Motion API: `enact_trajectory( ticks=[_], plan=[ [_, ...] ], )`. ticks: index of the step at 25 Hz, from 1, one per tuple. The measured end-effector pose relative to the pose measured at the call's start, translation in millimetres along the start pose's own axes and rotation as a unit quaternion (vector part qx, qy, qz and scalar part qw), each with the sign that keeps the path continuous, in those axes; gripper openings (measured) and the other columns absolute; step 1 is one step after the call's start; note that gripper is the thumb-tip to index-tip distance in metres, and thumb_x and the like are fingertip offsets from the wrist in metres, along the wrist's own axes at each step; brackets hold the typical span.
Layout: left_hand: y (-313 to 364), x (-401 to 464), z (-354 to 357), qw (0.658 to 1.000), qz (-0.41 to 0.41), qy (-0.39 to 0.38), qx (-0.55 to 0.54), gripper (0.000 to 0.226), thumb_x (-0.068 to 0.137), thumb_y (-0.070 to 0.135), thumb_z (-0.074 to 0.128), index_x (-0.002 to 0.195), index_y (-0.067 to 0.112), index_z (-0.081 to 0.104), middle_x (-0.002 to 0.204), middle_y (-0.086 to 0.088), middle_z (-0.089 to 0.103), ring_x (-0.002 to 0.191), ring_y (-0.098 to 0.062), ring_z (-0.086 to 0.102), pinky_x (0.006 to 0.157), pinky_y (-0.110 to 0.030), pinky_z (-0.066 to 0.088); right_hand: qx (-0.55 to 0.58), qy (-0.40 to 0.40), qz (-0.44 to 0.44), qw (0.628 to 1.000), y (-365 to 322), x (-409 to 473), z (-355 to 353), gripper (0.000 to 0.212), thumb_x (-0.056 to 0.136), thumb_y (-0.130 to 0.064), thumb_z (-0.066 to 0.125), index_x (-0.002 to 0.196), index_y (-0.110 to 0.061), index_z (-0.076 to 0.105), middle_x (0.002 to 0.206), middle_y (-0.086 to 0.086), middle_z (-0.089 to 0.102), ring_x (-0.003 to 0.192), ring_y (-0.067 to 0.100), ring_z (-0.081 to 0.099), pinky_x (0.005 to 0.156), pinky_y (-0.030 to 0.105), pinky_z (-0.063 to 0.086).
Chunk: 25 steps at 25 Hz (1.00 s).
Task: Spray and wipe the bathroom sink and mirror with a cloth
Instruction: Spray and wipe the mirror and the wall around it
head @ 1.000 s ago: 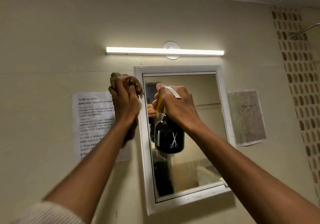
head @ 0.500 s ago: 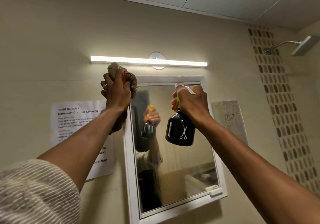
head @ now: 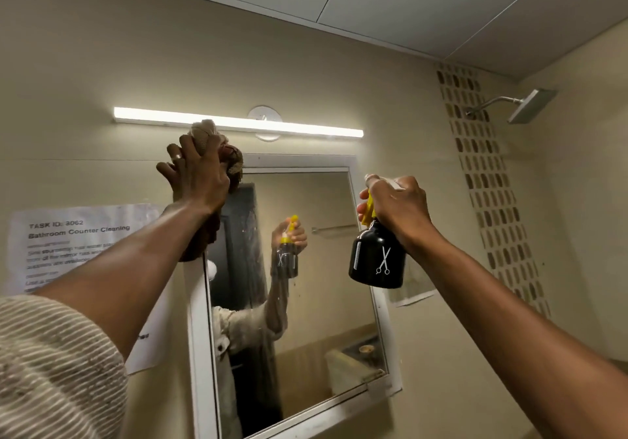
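Since a moment ago the spray bottle (head: 377, 255) has drifted right, off the glass to the mirror (head: 316, 285) frame's right edge, right hand (head: 397, 207) curled round its trigger head. At upper left of the mirror the left hand (head: 197, 173) clutches the bunched cloth (head: 217, 146) against the top corner. Wiping looks under way; next comes a downward sweep across the glass. No sink in view.

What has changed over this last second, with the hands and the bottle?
The right hand carried the black spray bottle rightward, off the white-framed mirror. The left hand took the bunched brown cloth to its top left corner. Both grips unchanged.
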<state>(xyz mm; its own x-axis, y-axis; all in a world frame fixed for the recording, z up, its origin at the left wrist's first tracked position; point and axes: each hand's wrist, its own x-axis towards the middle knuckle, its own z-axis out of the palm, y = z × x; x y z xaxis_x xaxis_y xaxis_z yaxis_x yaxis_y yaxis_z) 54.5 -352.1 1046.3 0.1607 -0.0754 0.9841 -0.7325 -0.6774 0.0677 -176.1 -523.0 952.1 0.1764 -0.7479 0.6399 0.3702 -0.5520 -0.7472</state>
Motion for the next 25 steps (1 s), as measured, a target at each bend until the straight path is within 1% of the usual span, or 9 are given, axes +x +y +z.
enact_trajectory(
  ticks=[2, 4, 7, 8, 10, 12, 14, 20, 25],
  plan=[
    [-1, 1, 6, 0.998, 0.031, 0.011, 0.053, 0.043, 0.096, 0.022, 0.054, 0.138, 0.023, 0.045, 0.135, -0.024, 0.037, 0.124, -0.043, 0.036, 0.100, -0.057, 0.029, 0.020, -0.016, 0.006, 1.000, 2, -1, -7, 0.036, 0.098, -0.036, 0.058, 0.097, -0.004, 0.074, 0.076, 0.010, 0.079, 0.064, 0.019, 0.073, 0.059, 0.026, 0.059],
    [-2, 2, 13, 0.995, 0.054, 0.032, 0.079, 0.037, 0.098, 0.030, 0.052, 0.134, 0.022, 0.049, 0.134, -0.024, 0.038, 0.123, -0.042, 0.037, 0.102, -0.056, 0.026, 0.026, -0.034, 0.002, 0.999, 3, -4, -11, 0.037, 0.100, -0.037, 0.058, 0.094, -0.005, 0.075, 0.078, 0.011, 0.079, 0.070, 0.022, 0.075, 0.067, 0.031, 0.062],
    [1, 4, 25, 0.989, 0.097, 0.047, 0.106, 0.040, 0.100, 0.039, 0.045, 0.134, 0.020, 0.049, 0.134, -0.026, 0.037, 0.120, -0.042, 0.038, 0.103, -0.054, 0.019, 0.010, -0.048, -0.018, 0.999, 7, -7, -12, 0.040, 0.102, -0.040, 0.055, 0.092, -0.007, 0.076, 0.074, 0.006, 0.078, 0.067, 0.017, 0.074, 0.071, 0.032, 0.063],
    [3, 5, 29, 0.988, 0.107, 0.048, 0.103, 0.042, 0.099, 0.039, 0.046, 0.136, 0.019, 0.048, 0.135, -0.026, 0.036, 0.120, -0.042, 0.038, 0.103, -0.054, 0.019, 0.011, -0.053, -0.022, 0.998, 9, -8, -12, 0.041, 0.103, -0.040, 0.055, 0.092, -0.007, 0.076, 0.074, 0.006, 0.078, 0.065, 0.016, 0.074, 0.070, 0.031, 0.063],
    [9, 7, 36, 0.987, 0.126, 0.049, 0.085, 0.043, 0.098, 0.037, 0.048, 0.136, 0.017, 0.047, 0.135, -0.025, 0.036, 0.118, -0.042, 0.039, 0.101, -0.055, 0.026, 0.018, -0.064, -0.024, 0.997, 12, -8, -10, 0.041, 0.104, -0.041, 0.055, 0.093, -0.007, 0.076, 0.076, 0.007, 0.078, 0.066, 0.015, 0.073, 0.070, 0.030, 0.062],
    [19, 10, 44, 0.986, 0.147, 0.050, 0.065, 0.041, 0.098, 0.036, 0.048, 0.134, 0.017, 0.046, 0.134, -0.023, 0.036, 0.116, -0.042, 0.040, 0.098, -0.055, 0.035, 0.023, -0.067, -0.027, 0.997, 16, -7, -6, 0.042, 0.103, -0.042, 0.055, 0.093, -0.007, 0.076, 0.078, 0.008, 0.079, 0.068, 0.017, 0.075, 0.072, 0.032, 0.062],
    [32, 12, 55, 0.984, 0.166, 0.048, 0.053, 0.037, 0.098, 0.035, 0.047, 0.130, 0.017, 0.045, 0.133, -0.023, 0.037, 0.116, -0.042, 0.040, 0.097, -0.057, 0.039, 0.027, -0.072, -0.032, 0.997, 21, -6, -4, 0.043, 0.104, -0.042, 0.055, 0.094, -0.006, 0.076, 0.081, 0.010, 0.079, 0.070, 0.017, 0.075, 0.073, 0.032, 0.063],
    [82, 21, 96, 0.980, 0.181, 0.048, 0.068, 0.035, 0.094, 0.032, 0.049, 0.126, 0.015, 0.048, 0.135, -0.025, 0.037, 0.121, -0.042, 0.038, 0.104, -0.057, 0.034, 0.029, -0.084, -0.028, 0.996, 47, -1, -7, 0.042, 0.104, -0.041, 0.055, 0.095, -0.007, 0.077, 0.079, 0.009, 0.080, 0.065, 0.011, 0.076, 0.073, 0.030, 0.063],
    [123, 27, 127, 0.977, 0.191, 0.028, 0.086, 0.041, 0.089, 0.032, 0.054, 0.127, 0.017, 0.047, 0.141, -0.022, 0.034, 0.125, -0.041, 0.035, 0.106, -0.056, 0.029, 0.040, -0.082, -0.016, 0.996, 67, 12, -24, 0.039, 0.104, -0.040, 0.056, 0.089, -0.010, 0.077, 0.083, 0.013, 0.081, 0.078, 0.026, 0.080, 0.076, 0.036, 0.064]
  ],
)
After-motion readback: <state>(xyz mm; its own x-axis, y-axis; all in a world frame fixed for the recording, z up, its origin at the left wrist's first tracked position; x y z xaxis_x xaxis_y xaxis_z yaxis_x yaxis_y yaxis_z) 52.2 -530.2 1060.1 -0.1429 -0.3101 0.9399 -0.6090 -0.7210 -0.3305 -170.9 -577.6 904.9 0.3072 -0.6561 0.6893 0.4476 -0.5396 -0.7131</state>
